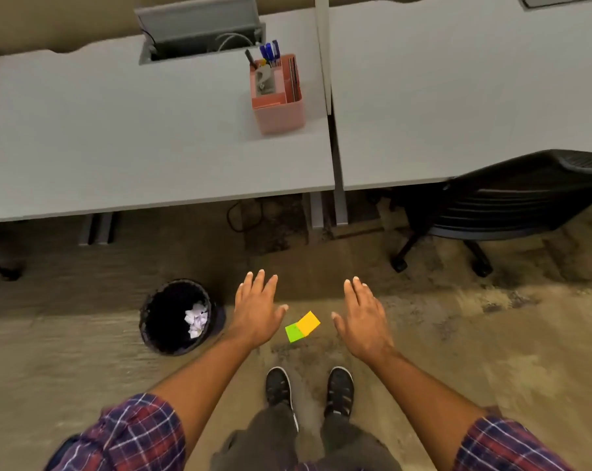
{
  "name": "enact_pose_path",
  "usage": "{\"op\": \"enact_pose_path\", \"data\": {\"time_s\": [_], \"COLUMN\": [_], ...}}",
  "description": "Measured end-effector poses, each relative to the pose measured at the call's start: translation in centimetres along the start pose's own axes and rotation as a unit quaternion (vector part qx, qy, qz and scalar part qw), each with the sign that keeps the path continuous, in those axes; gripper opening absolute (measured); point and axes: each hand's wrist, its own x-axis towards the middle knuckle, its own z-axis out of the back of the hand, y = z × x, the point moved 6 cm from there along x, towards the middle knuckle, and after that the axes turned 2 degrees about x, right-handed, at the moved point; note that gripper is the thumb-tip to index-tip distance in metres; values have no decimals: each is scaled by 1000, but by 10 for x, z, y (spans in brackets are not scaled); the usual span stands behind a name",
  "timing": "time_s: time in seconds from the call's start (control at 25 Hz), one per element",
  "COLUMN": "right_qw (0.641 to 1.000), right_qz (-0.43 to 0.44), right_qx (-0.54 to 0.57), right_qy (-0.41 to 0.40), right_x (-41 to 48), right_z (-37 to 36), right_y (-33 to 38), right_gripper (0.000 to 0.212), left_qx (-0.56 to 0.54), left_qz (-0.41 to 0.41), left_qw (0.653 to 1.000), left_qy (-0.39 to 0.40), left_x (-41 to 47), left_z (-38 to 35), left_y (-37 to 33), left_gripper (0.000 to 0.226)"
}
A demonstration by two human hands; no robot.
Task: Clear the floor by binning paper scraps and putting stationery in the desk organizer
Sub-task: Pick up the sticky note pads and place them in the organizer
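Two sticky-note pads, one orange [308,322] and one green [293,332], lie touching each other on the carpet in front of my shoes. My left hand [257,311] hovers just left of them, palm down, fingers spread, holding nothing. My right hand [364,321] hovers just to their right, also flat with nothing in it. A black mesh bin [177,316] stands on the floor left of my left hand, with crumpled white paper scraps [196,321] inside. The pink desk organizer [278,96] stands on the grey desk [117,130], holding blue pens and other items.
A second grey desk [457,90] adjoins on the right, with a black office chair [498,205] tucked under it. An open cable tray [199,32] sits at the back of the left desk. Desk legs and a cable are under the desks.
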Motion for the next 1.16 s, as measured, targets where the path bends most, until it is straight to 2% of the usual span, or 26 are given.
{"op": "enact_pose_path", "data": {"time_s": [0.2,0.32,0.52,0.68,0.92,1.16], "right_qw": [996,990,977,977,979,980], "right_qz": [-42,-71,-139,-133,-128,-126], "right_qx": [14,27,110,87,58,5], "right_qy": [76,119,120,143,147,153], "right_x": [5,29,90,149,219,249], "right_z": [-92,-161,-292,-407,-543,-616], "right_y": [-31,-43,-70,-102,-150,-176], "right_gripper": [83,81,77,75,66,68], "left_qx": [-19,-56,-172,-214,-126,49], "left_qz": [45,84,157,209,128,35], "left_qw": [995,989,960,942,969,987], "left_qy": [82,106,156,152,167,147], "left_x": [21,42,97,158,245,272], "left_z": [-94,-163,-312,-432,-569,-651], "left_y": [29,52,98,139,167,155], "left_gripper": [77,71,60,59,62,71]}}
